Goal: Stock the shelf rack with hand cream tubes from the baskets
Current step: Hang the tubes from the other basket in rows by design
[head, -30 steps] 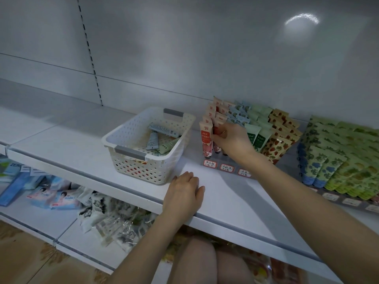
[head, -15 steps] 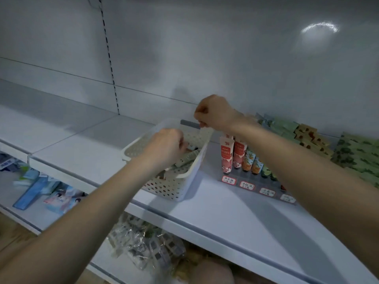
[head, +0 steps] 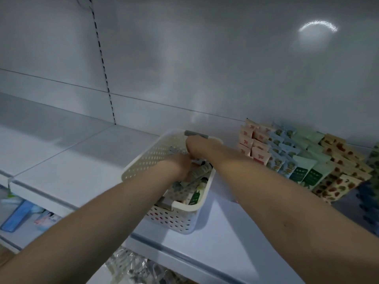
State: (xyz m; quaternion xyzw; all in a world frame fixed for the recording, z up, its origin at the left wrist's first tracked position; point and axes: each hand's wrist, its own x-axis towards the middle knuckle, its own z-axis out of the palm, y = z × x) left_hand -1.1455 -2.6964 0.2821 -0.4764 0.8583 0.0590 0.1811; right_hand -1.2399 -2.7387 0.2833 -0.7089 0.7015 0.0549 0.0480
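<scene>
– In the white perforated basket (head: 164,154), on the white shelf (head: 82,160): both hands. What is the left hand (head: 178,166) doing?
– It is sunk among the loose hand cream tubes (head: 198,174) in the basket, back of the hand up, fingers hidden under them. Whether it grips 1 cannot be told.
– And the right hand (head: 200,147)?
– Just beyond the left, by the basket's grey far handle (head: 195,133). Its fingers are curled under; what they hold, if anything, is out of sight.
– Where does the basket stand?
– Near the shelf's front edge, with both bare forearms reaching over its near rim. The tubes inside lie flat and jumbled, green, grey and patterned.
– And the stocked product?
– Just right of the basket, against the grey back panel (head: 205,58), stocked tubes (head: 287,158) stand in leaning rows: pink, blue, green, then orange-patterned. More patterned tubes (head: 373,154) show at the frame's right edge.
– Below the shelf?
– Blue and pink packets (head: 20,216) at left; clear-wrapped goods (head: 133,269), blurred, under the front edge.
</scene>
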